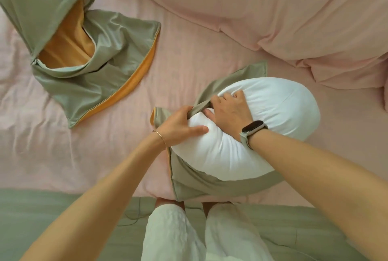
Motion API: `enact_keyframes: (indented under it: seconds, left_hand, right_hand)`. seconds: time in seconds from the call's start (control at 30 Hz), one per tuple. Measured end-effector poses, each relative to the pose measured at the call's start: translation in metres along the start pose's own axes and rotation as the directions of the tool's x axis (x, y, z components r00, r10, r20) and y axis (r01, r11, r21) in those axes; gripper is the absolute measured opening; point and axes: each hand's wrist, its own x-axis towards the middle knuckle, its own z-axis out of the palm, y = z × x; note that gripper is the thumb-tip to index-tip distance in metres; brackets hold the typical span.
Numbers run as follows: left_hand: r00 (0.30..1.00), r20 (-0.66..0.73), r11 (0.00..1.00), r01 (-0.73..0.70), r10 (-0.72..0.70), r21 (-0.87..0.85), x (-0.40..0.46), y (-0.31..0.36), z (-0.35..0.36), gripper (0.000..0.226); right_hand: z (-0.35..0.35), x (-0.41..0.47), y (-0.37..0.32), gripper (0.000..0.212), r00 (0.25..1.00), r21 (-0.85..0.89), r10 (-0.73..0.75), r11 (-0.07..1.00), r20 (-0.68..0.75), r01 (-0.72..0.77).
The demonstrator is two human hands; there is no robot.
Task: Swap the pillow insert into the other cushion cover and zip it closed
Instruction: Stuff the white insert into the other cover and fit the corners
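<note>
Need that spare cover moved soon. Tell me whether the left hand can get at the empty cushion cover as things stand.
Probably not yet: the left hand grips the cover's edge around the white insert. The empty cushion cover lies apart with nothing over it, on the pink sheet.

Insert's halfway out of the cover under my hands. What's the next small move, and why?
Probably pull the white insert further with the right hand while the left hand draws back the cover's edge it grips. The green cover still wraps the insert's near end; the empty cover lies open at far left.
</note>
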Motion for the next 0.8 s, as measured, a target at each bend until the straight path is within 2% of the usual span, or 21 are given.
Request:
enact_keyframes:
  seconds: [0.1,0.17,0.23,0.37,0.43,0.57,0.7,0.8]
  left_hand:
    - [0.978,-0.209,1.0,-0.004,0.009,0.021,0.005,-0.009,0.014,0.053]
    - [0.956,-0.294,1.0,-0.02,0.018,-0.003,0.009,-0.007,0.023,0.048]
    - [0.944,-0.329,0.999,-0.027,0.02,-0.017,0.014,-0.001,0.029,0.043]
    - [0.942,-0.336,1.0,0.0,-0.004,-0.012,0.018,0.005,0.029,0.043]
    - [0.948,-0.317,1.0,0.001,-0.004,-0.01,0.018,0.003,0.024,0.042]
    - [0.967,-0.253,1.0,-0.007,0.007,0.0,0.017,0.002,0.016,0.044]
    - [0.984,-0.143,0.987,0.082,-0.101,-0.137,0.018,0.002,-0.004,0.047]
    - [0.976,-0.112,0.956,0.154,-0.187,-0.249,0.017,0.0,-0.017,0.028]
  right_hand:
    - [-0.015,0.006,0.004,0.035,0.99,0.153,0.013,0.988,-0.139,0.008]
    - [-0.033,0.007,0.014,0.024,0.958,0.258,-0.039,0.959,-0.283,0.115]
    - [-0.052,-0.003,0.02,0.022,0.936,0.252,-0.166,0.935,-0.309,0.249]
    - [-0.076,-0.044,0.014,0.049,0.961,0.158,-0.277,0.949,0.005,0.272]
    - [-0.084,-0.062,0.014,0.06,0.95,0.113,-0.293,0.953,0.105,0.281]
    - [-0.088,-0.081,0.023,0.07,0.907,0.086,-0.38,0.925,0.182,0.371]
    - [-0.068,-0.072,0.006,0.072,0.858,0.074,-0.434,0.899,0.276,0.431]
    - [-0.045,-0.054,-0.02,0.067,0.837,0.048,-0.471,0.877,0.279,0.478]
